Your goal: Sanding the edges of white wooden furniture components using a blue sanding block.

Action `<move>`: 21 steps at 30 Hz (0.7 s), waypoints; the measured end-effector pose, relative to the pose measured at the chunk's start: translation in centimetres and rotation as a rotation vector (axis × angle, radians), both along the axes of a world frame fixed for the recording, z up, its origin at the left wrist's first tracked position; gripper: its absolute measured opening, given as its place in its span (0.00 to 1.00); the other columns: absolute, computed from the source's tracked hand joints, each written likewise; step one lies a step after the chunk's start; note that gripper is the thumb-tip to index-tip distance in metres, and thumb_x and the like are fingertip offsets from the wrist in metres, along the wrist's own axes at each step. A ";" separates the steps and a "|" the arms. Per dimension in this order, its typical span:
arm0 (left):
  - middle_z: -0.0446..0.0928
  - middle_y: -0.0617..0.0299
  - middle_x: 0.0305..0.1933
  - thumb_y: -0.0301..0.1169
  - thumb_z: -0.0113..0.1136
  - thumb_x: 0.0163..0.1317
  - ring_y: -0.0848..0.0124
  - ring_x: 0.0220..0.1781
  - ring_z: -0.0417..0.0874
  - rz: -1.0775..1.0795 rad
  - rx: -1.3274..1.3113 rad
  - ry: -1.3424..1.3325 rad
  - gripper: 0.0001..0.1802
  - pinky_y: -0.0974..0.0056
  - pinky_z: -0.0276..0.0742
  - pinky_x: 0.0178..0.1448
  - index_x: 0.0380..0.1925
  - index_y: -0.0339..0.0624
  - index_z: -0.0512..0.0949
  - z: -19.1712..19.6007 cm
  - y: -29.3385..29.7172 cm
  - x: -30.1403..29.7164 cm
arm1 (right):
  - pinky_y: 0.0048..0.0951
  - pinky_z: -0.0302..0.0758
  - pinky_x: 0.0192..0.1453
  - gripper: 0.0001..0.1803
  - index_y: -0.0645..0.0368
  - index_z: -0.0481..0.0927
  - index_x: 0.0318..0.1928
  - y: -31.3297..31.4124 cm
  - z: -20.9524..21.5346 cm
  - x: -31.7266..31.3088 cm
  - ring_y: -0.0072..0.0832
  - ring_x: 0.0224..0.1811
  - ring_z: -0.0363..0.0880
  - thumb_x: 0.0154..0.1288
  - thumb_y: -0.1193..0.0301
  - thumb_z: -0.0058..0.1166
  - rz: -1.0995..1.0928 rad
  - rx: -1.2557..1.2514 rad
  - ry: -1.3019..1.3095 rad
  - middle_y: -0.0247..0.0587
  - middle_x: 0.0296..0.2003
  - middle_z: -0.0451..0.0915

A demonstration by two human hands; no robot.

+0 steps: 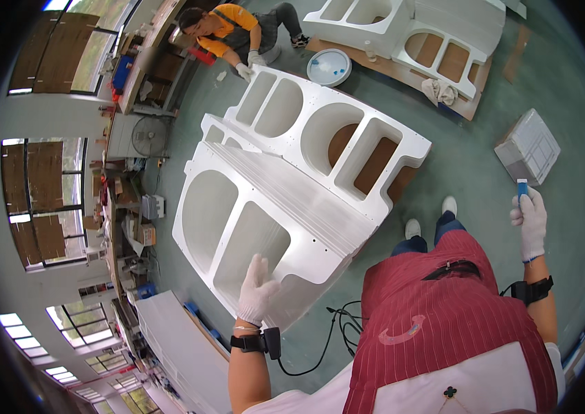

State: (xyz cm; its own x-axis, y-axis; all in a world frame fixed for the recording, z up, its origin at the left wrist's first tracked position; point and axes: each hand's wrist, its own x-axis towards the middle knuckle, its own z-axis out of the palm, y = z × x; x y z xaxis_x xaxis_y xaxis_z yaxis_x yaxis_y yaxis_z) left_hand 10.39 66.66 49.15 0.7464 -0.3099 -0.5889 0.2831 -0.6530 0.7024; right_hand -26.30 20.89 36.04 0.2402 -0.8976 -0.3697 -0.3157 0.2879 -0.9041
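A large white moulded shell [285, 234] with rounded and rectangular openings takes up the middle of the view. Over its near edge, beside a big opening, my left hand [256, 293] is held in a white glove. Its fingers are stretched out and nothing is in it; whether it touches the shell I cannot tell. Out to the right, clear of the shell, my gloved right hand [531, 217] is closed round a small blue scraper [522, 187] with a pale flat end pointing away from me.
A co-worker [227, 31] crouches at the shell's far corner, gloved hands on it. Near them stands a round white lid or tub [329, 67]. Another white shell [437, 52] lies on cardboard at the back. A whitish box [529, 147] sits on the floor at right; black cable [339, 324] trails near me.
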 end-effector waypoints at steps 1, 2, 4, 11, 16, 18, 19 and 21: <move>0.57 0.39 0.77 0.28 0.64 0.58 0.56 0.78 0.61 0.056 0.001 -0.013 0.50 0.59 0.63 0.74 0.76 0.31 0.48 0.8 -2.4 -0.4 | 0.17 0.71 0.28 0.16 0.60 0.75 0.58 -0.7 -0.2 1.0 0.12 0.26 0.72 0.75 0.66 0.48 0.021 0.013 0.004 0.30 0.36 0.78; 0.58 0.41 0.77 0.29 0.63 0.60 0.56 0.78 0.61 0.113 0.001 -0.026 0.48 0.59 0.62 0.75 0.76 0.30 0.49 1.3 -5.1 -0.7 | 0.17 0.71 0.28 0.16 0.60 0.75 0.58 -1.4 -0.4 2.0 0.12 0.26 0.72 0.75 0.66 0.48 0.042 0.025 0.008 0.30 0.36 0.78; 0.63 0.42 0.74 0.37 0.64 0.63 0.57 0.75 0.65 0.137 0.069 -0.099 0.49 0.60 0.62 0.74 0.75 0.26 0.48 0.3 -8.5 -0.3 | 0.17 0.71 0.28 0.16 0.60 0.76 0.57 -3.2 -1.3 3.5 0.12 0.26 0.72 0.75 0.67 0.48 0.085 0.063 0.004 0.30 0.36 0.77; 0.72 0.34 0.65 0.48 0.71 0.52 0.47 0.67 0.75 0.172 0.594 -0.225 0.57 0.56 0.70 0.69 0.73 0.30 0.52 -4.5 -17.0 3.1 | 0.17 0.71 0.28 0.16 0.60 0.75 0.57 -14.1 -3.9 7.7 0.13 0.26 0.73 0.75 0.67 0.47 0.210 0.112 0.020 0.31 0.37 0.78; 0.78 0.38 0.58 0.46 0.72 0.49 0.44 0.59 0.81 0.355 0.989 -0.230 0.48 0.51 0.77 0.62 0.66 0.34 0.62 -6.6 -20.5 3.4 | 0.17 0.71 0.28 0.17 0.58 0.75 0.59 -23.5 -5.0 8.8 0.13 0.27 0.73 0.75 0.64 0.48 0.195 0.134 0.040 0.30 0.37 0.79; 0.79 0.40 0.56 0.44 0.72 0.48 0.44 0.56 0.82 0.404 1.061 -0.241 0.44 0.50 0.78 0.60 0.62 0.36 0.64 -7.0 -21.3 3.5 | 0.17 0.71 0.29 0.18 0.58 0.75 0.60 -26.9 -6.3 9.0 0.12 0.27 0.73 0.76 0.63 0.49 0.203 0.170 0.034 0.30 0.38 0.80; 0.79 0.40 0.56 0.43 0.71 0.48 0.44 0.55 0.83 0.427 1.100 -0.251 0.42 0.49 0.79 0.59 0.61 0.37 0.65 -7.1 -21.3 3.3 | 0.16 0.71 0.29 0.18 0.57 0.75 0.60 -28.0 -6.6 9.4 0.12 0.27 0.73 0.76 0.63 0.49 0.226 0.164 0.020 0.29 0.38 0.80; 0.79 0.40 0.56 0.43 0.72 0.48 0.44 0.55 0.83 0.459 1.089 -0.260 0.41 0.49 0.79 0.59 0.60 0.38 0.66 -7.9 -20.5 2.5 | 0.16 0.71 0.30 0.18 0.57 0.75 0.60 -30.1 -6.9 10.3 0.12 0.28 0.73 0.76 0.63 0.48 0.270 0.151 -0.006 0.28 0.37 0.80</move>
State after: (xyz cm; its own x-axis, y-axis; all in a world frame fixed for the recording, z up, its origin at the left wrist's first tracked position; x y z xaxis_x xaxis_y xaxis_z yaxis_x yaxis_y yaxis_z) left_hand 12.90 46.12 41.29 0.7918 0.5795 -0.1928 0.5754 -0.8137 -0.0825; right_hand -15.98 -9.20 29.10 0.4655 -0.7360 -0.4916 -0.3939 0.3251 -0.8597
